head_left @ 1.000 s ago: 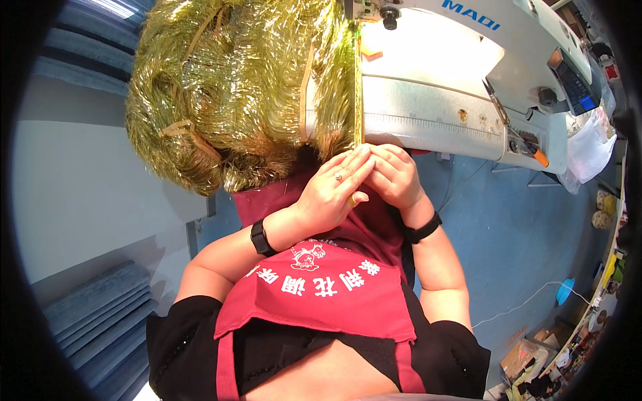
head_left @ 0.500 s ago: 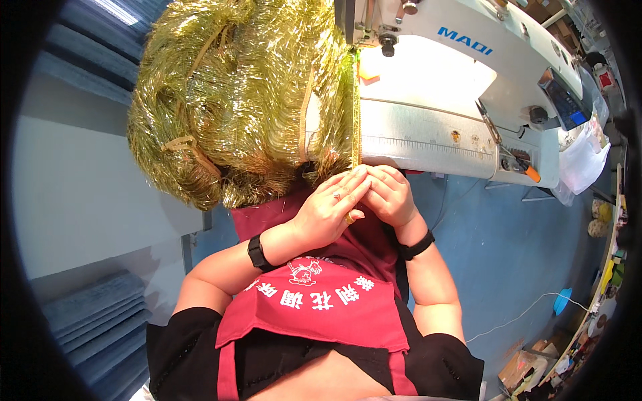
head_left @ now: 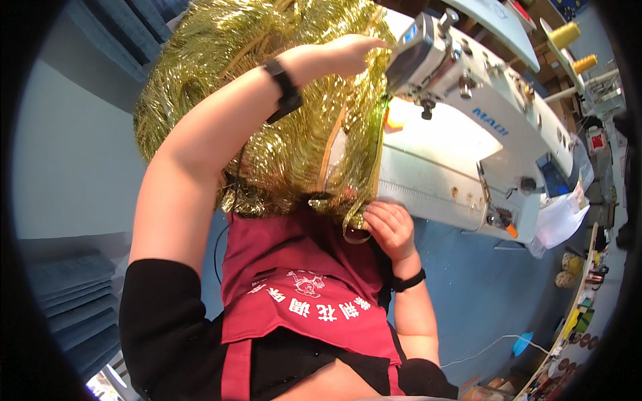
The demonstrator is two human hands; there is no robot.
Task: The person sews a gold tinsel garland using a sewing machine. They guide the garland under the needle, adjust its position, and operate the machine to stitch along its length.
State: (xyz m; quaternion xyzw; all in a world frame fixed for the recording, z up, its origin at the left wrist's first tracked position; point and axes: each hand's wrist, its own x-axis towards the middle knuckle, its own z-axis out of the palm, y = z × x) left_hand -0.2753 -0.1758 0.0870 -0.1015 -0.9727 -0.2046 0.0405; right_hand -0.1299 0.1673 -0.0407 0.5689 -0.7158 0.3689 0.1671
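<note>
A big heap of gold tinsel fringe [head_left: 267,167] covers the left of the sewing table, with tan bands running through it. My left hand [head_left: 348,55] reaches across the heap to its far right edge, beside the sewing machine head [head_left: 428,63]. Its fingers look closed on the fringe there, though their tips are partly hidden. Close to my apron, my right hand [head_left: 390,229] pinches the near end of the gold edge band [head_left: 378,160], where a loop of it hangs down. That band runs away from me toward the needle area, which the machine head partly covers.
The white sewing machine [head_left: 508,127] spans the right side over its ruled metal bed [head_left: 428,180]. Scissors [head_left: 483,180] and an orange-handled tool [head_left: 511,230] lie on the bed. Yellow thread cones [head_left: 565,35] stand far right. A white plastic bag [head_left: 562,217] hangs at the bed's end.
My left hand has left my right hand and swung far forward over the fringe to the machine head. The right hand keeps the near band end. The view has shifted, showing more of the machine.
</note>
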